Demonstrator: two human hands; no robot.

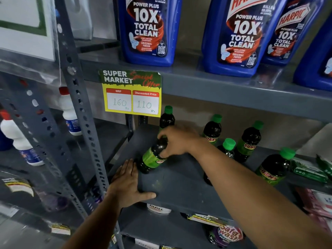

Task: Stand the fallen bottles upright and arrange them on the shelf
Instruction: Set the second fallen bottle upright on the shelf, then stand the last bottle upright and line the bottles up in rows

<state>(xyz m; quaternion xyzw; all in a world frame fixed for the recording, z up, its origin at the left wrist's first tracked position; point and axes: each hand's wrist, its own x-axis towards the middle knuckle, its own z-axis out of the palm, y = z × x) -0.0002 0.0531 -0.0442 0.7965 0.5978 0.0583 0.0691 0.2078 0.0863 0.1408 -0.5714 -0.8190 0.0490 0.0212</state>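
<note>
The right hand point(177, 141) grips a dark bottle point(152, 157) around its upper part, fingers wrapped over the neck so the cap is hidden. This bottle is tilted, its base low and towards the front left of the grey shelf point(179, 178), just below and left of the price tag point(132, 93). The left hand point(128, 182) lies flat and open on the shelf's front edge, fingertips just beside the bottle's base, holding nothing. Behind the right hand, directly under the tag's right corner, one green-capped bottle point(167, 117) stands upright. Right of the tag, past the right forearm, four more bottles point(248, 141) with green caps stand on the same shelf. Above the tag, blue cleaner jugs point(149, 31) line the upper shelf.
</note>
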